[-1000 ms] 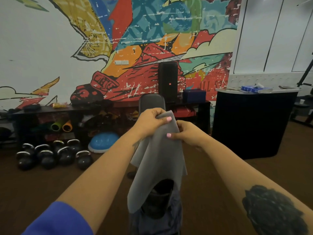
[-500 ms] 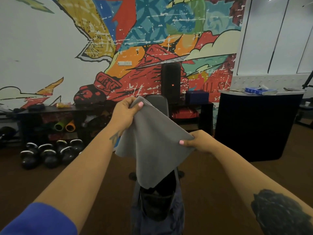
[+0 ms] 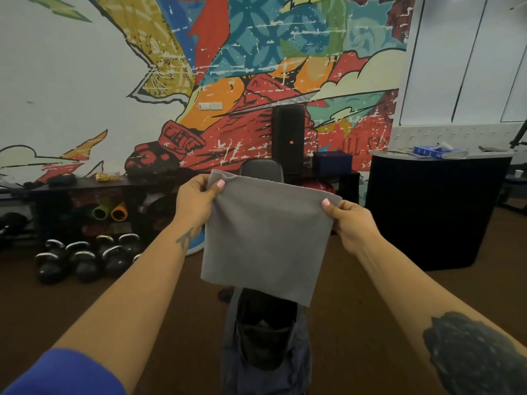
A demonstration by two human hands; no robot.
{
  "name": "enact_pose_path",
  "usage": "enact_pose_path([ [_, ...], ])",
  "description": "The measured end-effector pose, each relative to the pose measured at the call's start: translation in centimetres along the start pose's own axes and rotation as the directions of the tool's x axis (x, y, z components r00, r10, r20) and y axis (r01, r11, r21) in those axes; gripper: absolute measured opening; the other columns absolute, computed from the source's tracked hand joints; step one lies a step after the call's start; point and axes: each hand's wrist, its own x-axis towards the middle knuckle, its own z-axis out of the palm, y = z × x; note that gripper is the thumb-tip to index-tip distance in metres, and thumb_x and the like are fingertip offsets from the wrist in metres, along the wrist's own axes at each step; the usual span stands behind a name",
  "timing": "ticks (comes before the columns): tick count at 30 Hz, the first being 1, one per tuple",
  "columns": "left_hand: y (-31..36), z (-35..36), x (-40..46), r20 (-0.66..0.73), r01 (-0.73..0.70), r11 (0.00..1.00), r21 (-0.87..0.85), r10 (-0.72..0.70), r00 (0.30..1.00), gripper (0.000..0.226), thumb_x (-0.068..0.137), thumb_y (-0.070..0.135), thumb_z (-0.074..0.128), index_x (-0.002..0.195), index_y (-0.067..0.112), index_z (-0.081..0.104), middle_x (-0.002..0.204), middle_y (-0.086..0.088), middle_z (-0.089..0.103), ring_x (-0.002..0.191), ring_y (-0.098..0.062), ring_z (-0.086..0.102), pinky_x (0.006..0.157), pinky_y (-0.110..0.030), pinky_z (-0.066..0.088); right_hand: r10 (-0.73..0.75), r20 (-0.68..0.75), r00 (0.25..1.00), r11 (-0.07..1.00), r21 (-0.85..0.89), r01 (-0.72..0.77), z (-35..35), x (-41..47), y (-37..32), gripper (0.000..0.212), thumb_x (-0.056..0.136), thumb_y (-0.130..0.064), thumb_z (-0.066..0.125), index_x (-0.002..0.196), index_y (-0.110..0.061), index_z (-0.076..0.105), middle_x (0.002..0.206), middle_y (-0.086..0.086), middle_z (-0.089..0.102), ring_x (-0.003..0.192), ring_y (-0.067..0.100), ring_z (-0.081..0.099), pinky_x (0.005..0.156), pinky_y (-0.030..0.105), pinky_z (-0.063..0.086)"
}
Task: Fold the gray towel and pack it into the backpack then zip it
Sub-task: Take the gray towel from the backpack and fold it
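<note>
Backpack [image 3: 265, 346] sits right below us, closest thing in view, mouth gaping open and facing up, which we figure is so the towel can drop straight in once it's small enough. Nothing's in there that we can make out, it's just dark inside.

Above that we've got the gray towel [image 3: 266, 238] hanging flat in the air, not touching the bag. Our left hand [image 3: 196, 201] is pinched closed on the top left corner and our right hand [image 3: 349, 220] is pinched on the top right corner, thumbs in front. Holding it by those 2 corners lets gravity pull it smooth, so the edges should line up clean for the next fold. We'd guess it's at least 1 fold away from going in.

Further back there's a rack [image 3: 85, 192] with kettlebells [image 3: 82, 258] on the floor in front of it, then a black speaker [image 3: 288, 138] against the mural wall [image 3: 251, 67].
</note>
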Motion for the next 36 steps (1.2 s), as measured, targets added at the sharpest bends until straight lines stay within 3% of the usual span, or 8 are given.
enact_pose_path([
  [3, -0.3, -0.1, -0.2, -0.001, 0.024, 1.000, -0.005, -0.024, 1.000, 0.016, 0.091, 0.022, 0.060, 0.104, 0.015, 0.065, 0.101, 0.001, 0.064, 0.096, -0.015, 0.057, 0.092, -0.036, 0.049, -0.009, -0.022, 1.000, 0.999, 0.033, 0.010, 0.2, -0.1, -0.4, 0.003, 0.083, -0.012, 0.069, 0.085, -0.015, 0.068, 0.104, 0.007, 0.069, 0.104, 0.026, 0.063, 0.094, 0.042, 0.052],
  [8, -0.4, -0.2, -0.6, -0.021, 0.041, 0.999, 0.002, -0.041, 0.999, 0.023, 0.090, 0.023, 0.061, 0.110, 0.012, 0.064, 0.108, -0.003, 0.065, 0.101, -0.017, 0.058, 0.096, -0.039, 0.049, -0.014, -0.017, 1.000, 0.996, 0.083, 0.015, 0.4, -0.4, -0.9, 0.018, 0.080, 0.002, 0.068, 0.084, -0.016, 0.069, 0.107, 0.007, 0.067, 0.108, 0.025, 0.060, 0.097, 0.041, 0.050],
  [14, -0.3, -0.5, -0.9, -0.038, 0.077, 0.996, -0.054, -0.079, 0.996, 0.023, 0.091, 0.027, 0.058, 0.110, 0.014, 0.063, 0.113, -0.005, 0.064, 0.103, -0.018, 0.057, 0.099, -0.043, 0.048, -0.010, 0.044, 0.999, 0.988, 0.157, 0.003, 0.6, -1.0, -1.3, 0.007, 0.088, -0.013, 0.063, 0.094, -0.015, 0.066, 0.101, 0.002, 0.067, 0.099, 0.020, 0.062, 0.072, 0.028, 0.051],
  [17, -0.3, -0.5, -1.1, -0.035, 0.097, 0.992, -0.080, -0.100, 0.994, 0.022, 0.092, 0.030, 0.057, 0.108, 0.015, 0.063, 0.118, -0.006, 0.064, 0.104, -0.019, 0.056, 0.099, -0.044, 0.048, -0.018, 0.029, 0.999, 0.983, 0.182, 0.013, 0.6, -1.1, -1.3, 0.009, 0.089, -0.018, 0.061, 0.096, -0.015, 0.067, 0.102, 0.001, 0.066, 0.100, 0.019, 0.061, 0.079, 0.030, 0.052],
  [22, -0.2, -0.7, -1.5, -0.036, 0.080, 0.992, -0.101, -0.084, 0.996, 0.019, 0.093, 0.033, 0.055, 0.100, 0.018, 0.063, 0.107, -0.003, 0.064, 0.098, -0.016, 0.056, 0.093, -0.041, 0.048, -0.049, 0.010, 0.999, 0.991, 0.125, 0.047, 0.3, -1.4, -1.4, 0.012, 0.090, -0.011, 0.059, 0.093, -0.017, 0.069, 0.104, 0.000, 0.066, 0.107, 0.021, 0.059, 0.089, 0.033, 0.048],
  [28, 0.1, -0.7, -2.0, -0.019, 0.059, 0.995, -0.076, -0.061, 0.998, 0.015, 0.095, 0.029, 0.052, 0.103, 0.020, 0.061, 0.112, -0.003, 0.062, 0.104, -0.018, 0.055, 0.097, -0.041, 0.047, -0.082, -0.011, 0.997, 0.994, 0.072, 0.083, 0.1, -1.8, -1.7, 0.020, 0.090, -0.004, 0.058, 0.093, -0.020, 0.070, 0.112, 0.002, 0.065, 0.114, 0.020, 0.057, 0.102, 0.038, 0.046],
  [31, 0.1, -0.7, -2.2, -0.014, 0.050, 0.995, -0.081, -0.052, 0.999, 0.011, 0.095, 0.026, 0.051, 0.101, 0.021, 0.060, 0.107, 0.000, 0.061, 0.101, -0.016, 0.054, 0.092, -0.036, 0.046, -0.088, -0.013, 0.996, 0.993, 0.072, 0.088, 0.0, -2.1, -1.9, 0.021, 0.090, -0.003, 0.058, 0.090, -0.022, 0.068, 0.105, -0.001, 0.065, 0.111, 0.019, 0.058, 0.100, 0.037, 0.047],
  [36, 0.1, -0.8, -2.2, -0.015, 0.063, 0.996, -0.064, -0.065, 0.998, 0.022, 0.095, 0.027, 0.051, 0.112, 0.015, 0.060, 0.116, -0.004, 0.061, 0.104, -0.017, 0.053, 0.095, -0.038, 0.045, -0.088, -0.003, 0.996, 0.989, 0.116, 0.088, -0.2, -2.6, -2.2, 0.021, 0.088, 0.001, 0.059, 0.090, -0.019, 0.065, 0.095, -0.002, 0.065, 0.097, 0.014, 0.061, 0.086, 0.027, 0.050],
])
